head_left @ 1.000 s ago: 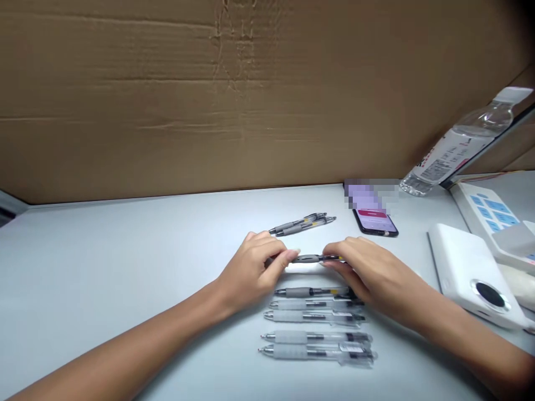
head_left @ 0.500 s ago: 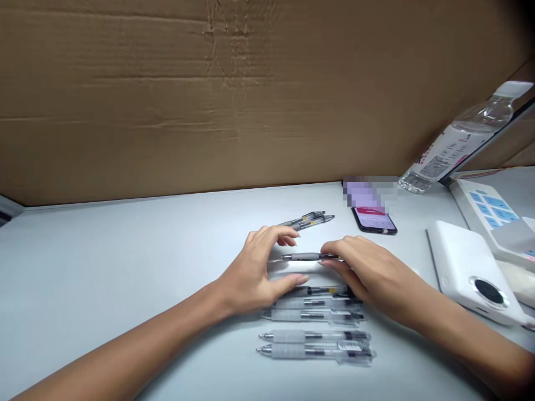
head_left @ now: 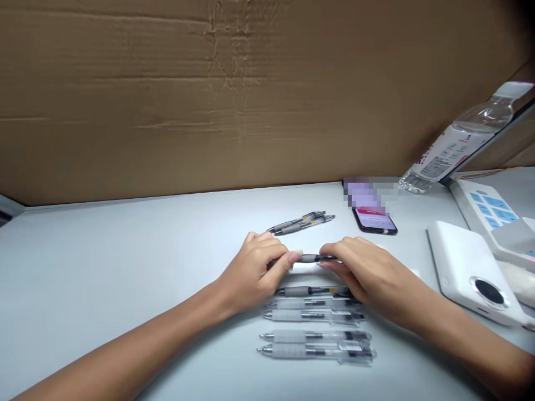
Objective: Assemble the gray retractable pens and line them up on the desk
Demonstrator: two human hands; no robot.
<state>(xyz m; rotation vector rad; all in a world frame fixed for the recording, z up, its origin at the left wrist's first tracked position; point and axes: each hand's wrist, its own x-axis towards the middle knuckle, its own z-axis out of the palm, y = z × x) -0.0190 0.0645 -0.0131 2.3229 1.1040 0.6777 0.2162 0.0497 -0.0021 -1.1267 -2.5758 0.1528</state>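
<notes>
A pen with a grey grip (head_left: 309,258) lies level between my two hands, just above the desk. My left hand (head_left: 261,270) pinches its tip end between thumb and fingers, covering that end. At the other end, my right hand (head_left: 368,275) grips the pen's barrel with thumb and fingertips. Below, a second grey-grip pen (head_left: 297,291) rests on the desk. Under it come clear pens in a column, among them an upper clear pen (head_left: 292,316) and the lowest clear pen (head_left: 288,351), tips pointing left. Beyond my hands, two grey-grip pens (head_left: 303,223) lie side by side, slanted.
A phone (head_left: 376,221) lies at the back right. Near the cardboard wall (head_left: 167,100) a water bottle (head_left: 455,142) leans to the right. A white device with a round dark display (head_left: 460,267) and a power strip (head_left: 476,195) stand on the desk's right side.
My left hand has closed its thumb and fingers onto the tip end of the held pen, where before they were spread. My right hand stays almost still on the other end.
</notes>
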